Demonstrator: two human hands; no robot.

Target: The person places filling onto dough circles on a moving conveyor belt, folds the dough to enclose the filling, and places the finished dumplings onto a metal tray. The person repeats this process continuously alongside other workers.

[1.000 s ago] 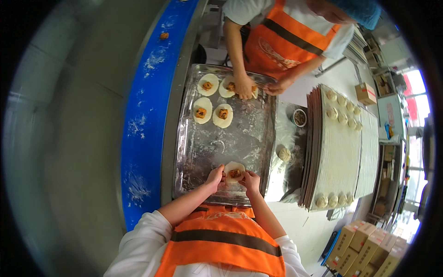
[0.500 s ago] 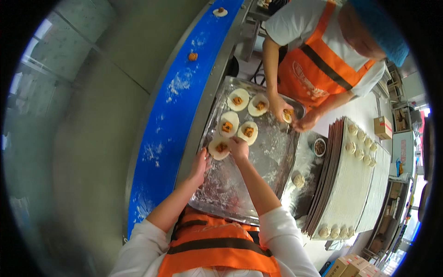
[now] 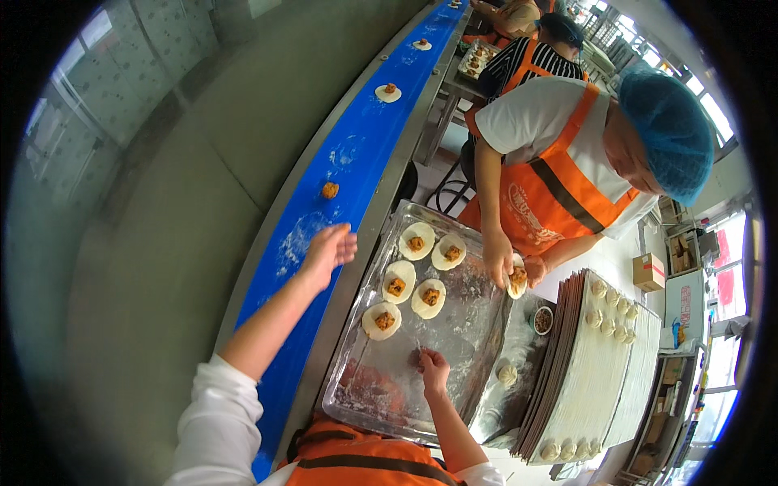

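Note:
Over the near edge of the blue conveyor belt [image 3: 285, 267], my left hand [image 3: 328, 249] is held with its fingers loosely stretched and nothing visible in them. A lump of orange-brown filling [image 3: 330, 190] lies on the belt just beyond it. My right hand [image 3: 435, 371] hovers low above the metal tray [image 3: 365, 411], fingertips drawn together, holding nothing I can see. Several flat white dough rounds lie in the tray's left part, each topped with filling; the nearest dough round [image 3: 382, 333] is left of and beyond my right hand.
Across the tray a co-worker [image 3: 559, 170] in an orange apron holds a filled dough round [image 3: 517, 279]. To the right are a small bowl [image 3: 542, 320], a shaped bun [image 3: 507, 374] and stacked boards [image 3: 567, 373] bearing several buns. More filled dough rounds [image 3: 388, 92] lie farther up the belt.
My left hand has left the nearest dough round and moved over the belt. My right hand has let go of it and drawn back toward me. The view has shifted, showing more co-workers.

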